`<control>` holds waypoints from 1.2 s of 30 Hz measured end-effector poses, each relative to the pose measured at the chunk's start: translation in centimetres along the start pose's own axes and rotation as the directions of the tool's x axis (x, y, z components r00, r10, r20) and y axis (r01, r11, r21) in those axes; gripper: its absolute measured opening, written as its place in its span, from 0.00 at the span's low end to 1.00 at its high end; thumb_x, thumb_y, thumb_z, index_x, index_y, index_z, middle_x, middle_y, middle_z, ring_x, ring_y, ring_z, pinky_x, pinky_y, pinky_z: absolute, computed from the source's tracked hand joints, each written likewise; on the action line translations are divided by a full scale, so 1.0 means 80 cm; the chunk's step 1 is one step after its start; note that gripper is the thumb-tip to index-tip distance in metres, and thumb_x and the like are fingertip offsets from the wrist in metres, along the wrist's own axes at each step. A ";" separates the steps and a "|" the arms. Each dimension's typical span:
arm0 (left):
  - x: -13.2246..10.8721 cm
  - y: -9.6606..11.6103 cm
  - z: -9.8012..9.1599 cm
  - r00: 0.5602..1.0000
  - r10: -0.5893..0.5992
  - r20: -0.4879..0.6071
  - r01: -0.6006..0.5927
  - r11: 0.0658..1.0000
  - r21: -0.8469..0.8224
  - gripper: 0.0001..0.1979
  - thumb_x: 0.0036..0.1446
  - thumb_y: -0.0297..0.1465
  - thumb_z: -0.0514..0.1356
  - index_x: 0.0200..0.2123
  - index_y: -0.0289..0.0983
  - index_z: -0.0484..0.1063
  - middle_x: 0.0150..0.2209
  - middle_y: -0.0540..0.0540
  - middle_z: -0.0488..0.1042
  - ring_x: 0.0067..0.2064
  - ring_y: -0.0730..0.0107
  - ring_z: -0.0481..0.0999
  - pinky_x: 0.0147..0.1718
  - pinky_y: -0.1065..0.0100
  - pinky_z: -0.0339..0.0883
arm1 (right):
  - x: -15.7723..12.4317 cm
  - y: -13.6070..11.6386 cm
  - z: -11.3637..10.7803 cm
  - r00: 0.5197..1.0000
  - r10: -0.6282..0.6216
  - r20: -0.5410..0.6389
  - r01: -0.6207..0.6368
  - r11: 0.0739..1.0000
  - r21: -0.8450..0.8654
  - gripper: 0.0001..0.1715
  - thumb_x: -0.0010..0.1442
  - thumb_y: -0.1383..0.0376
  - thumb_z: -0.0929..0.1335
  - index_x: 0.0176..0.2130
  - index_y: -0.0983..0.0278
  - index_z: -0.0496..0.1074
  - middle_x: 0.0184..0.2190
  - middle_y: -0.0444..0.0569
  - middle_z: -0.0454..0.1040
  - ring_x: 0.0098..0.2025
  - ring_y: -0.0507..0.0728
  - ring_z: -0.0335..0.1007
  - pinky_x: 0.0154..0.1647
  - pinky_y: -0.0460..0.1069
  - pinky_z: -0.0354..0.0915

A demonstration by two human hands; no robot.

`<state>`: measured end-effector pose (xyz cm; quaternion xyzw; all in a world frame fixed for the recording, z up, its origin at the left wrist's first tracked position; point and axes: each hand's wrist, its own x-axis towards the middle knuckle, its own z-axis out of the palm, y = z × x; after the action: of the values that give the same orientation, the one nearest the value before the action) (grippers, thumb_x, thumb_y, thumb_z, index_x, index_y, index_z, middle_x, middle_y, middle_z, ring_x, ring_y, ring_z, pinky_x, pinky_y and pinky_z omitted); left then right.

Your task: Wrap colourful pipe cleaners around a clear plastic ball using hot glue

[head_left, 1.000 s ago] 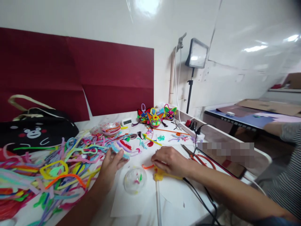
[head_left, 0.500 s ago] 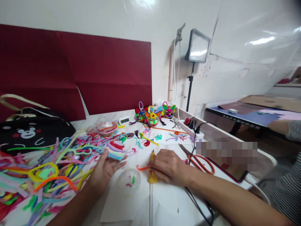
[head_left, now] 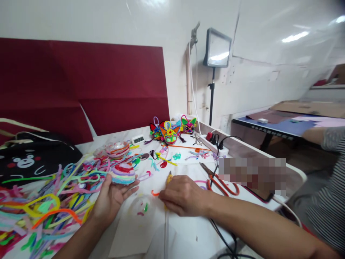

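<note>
My left hand (head_left: 114, 198) is palm up around a dome (head_left: 123, 174) covered in rows of red, white, purple, yellow and blue pipe cleaner. My right hand (head_left: 183, 196) is closed, fingertips pinched on one end of a short orange pipe cleaner (head_left: 155, 193). Beneath that hand lies a yellow glue gun (head_left: 169, 177), mostly hidden, with a long clear glue stick (head_left: 166, 237) running toward me. Between the hands, a clear plastic dome (head_left: 141, 205) rests on white paper (head_left: 132, 239), with small green and pink bits showing at it.
Loose pipe cleaners (head_left: 51, 205) cover the table's left side, before a black bag (head_left: 35, 154). Orange-handled scissors (head_left: 223, 185) and a phone (head_left: 260, 192) lie right, near a power strip (head_left: 215, 145) and black cords. Finished cat-face ornaments (head_left: 170, 133) stand behind. Another person's striped clothing (head_left: 326, 201) shows right.
The view has shifted slightly, moving most things left in the picture. My right fingertips have come left over the glue gun onto the orange pipe cleaner. My left hand still holds the covered dome.
</note>
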<state>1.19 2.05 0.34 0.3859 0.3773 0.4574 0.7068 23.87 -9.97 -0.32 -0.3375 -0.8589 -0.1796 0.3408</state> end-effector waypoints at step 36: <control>-0.008 -0.007 0.008 0.999 0.030 -0.026 -0.030 0.999 -0.009 0.14 0.66 0.34 0.52 0.39 0.32 0.75 0.32 0.40 0.82 0.33 0.58 0.83 0.34 0.59 0.79 | -0.001 -0.006 -0.002 0.999 0.041 -0.016 -0.040 0.994 0.101 0.11 0.66 0.69 0.60 0.35 0.64 0.70 0.23 0.46 0.73 0.24 0.53 0.68 0.30 0.48 0.62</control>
<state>1.74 1.20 0.24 0.3823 0.3781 0.4748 0.6968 23.67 -10.40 -0.26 -0.3355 -0.8567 -0.1322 0.3688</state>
